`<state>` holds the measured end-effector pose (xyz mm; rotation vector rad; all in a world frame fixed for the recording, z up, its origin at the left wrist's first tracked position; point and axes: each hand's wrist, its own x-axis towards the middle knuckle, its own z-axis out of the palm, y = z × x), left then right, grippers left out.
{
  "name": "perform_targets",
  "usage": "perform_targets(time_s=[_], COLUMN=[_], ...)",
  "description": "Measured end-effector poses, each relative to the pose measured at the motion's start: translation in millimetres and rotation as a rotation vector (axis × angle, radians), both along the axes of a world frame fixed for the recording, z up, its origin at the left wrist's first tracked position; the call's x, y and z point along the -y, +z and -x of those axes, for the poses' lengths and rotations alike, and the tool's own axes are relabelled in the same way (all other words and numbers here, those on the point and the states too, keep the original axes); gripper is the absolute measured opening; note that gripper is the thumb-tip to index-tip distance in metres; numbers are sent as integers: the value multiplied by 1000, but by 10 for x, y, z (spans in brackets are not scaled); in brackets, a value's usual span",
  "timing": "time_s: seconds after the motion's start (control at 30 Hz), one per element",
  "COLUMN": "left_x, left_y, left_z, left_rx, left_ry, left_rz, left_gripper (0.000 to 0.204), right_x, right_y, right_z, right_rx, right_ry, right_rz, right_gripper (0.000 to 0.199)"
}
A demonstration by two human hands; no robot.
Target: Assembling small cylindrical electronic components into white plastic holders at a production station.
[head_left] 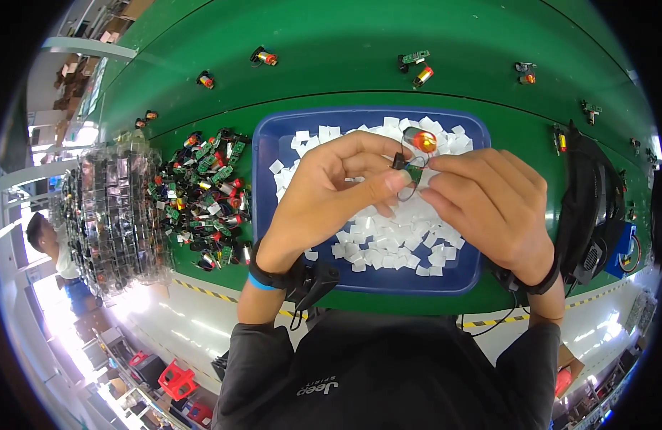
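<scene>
My left hand [324, 186] is closed, its thumb and fingers pinching a small green circuit board [415, 173] with a black part at its left end. Thin wires loop from the board, and a red and yellow cylindrical cell [424, 141] sits just beyond it. My right hand [492, 201] is closed too, fingertips pinched at the board's right edge by the wires; what exactly they grip is too small to tell. Both hands are over a blue plastic tray [262, 147] holding many small white square pieces [388, 233].
On the green table [309, 72], a pile of circuit boards with cells [205, 193] lies left of the tray, beside stacked clear plastic trays [116, 215]. Several similar assemblies [424, 75] are spread along the far side. A black bag [585, 193] and blue box [621, 251] stand right.
</scene>
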<state>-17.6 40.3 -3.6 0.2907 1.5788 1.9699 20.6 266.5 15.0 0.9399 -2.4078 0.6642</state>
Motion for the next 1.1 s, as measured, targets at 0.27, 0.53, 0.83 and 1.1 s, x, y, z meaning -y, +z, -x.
perform_targets(time_s=[0.27,0.53,0.83,1.1], left_x=[26,6,-15,-44], left_y=[45,17,-19,-13], left_z=[-14,-14,-25,-46], left_rx=[57,7,-145,-270], left_ry=[35,64,75,105], left_rz=[64,101,168,218], left_gripper=[33,31,31,29], right_x=[7,61,9,-87], right_y=[-81,-89,-51,-71], right_z=[-1,6,14,79], right_rx=[-78,45,382,306], right_ry=[-42,-88,-201,-306], right_rz=[-75,8,391,103], right_gripper=[23,24,14,14])
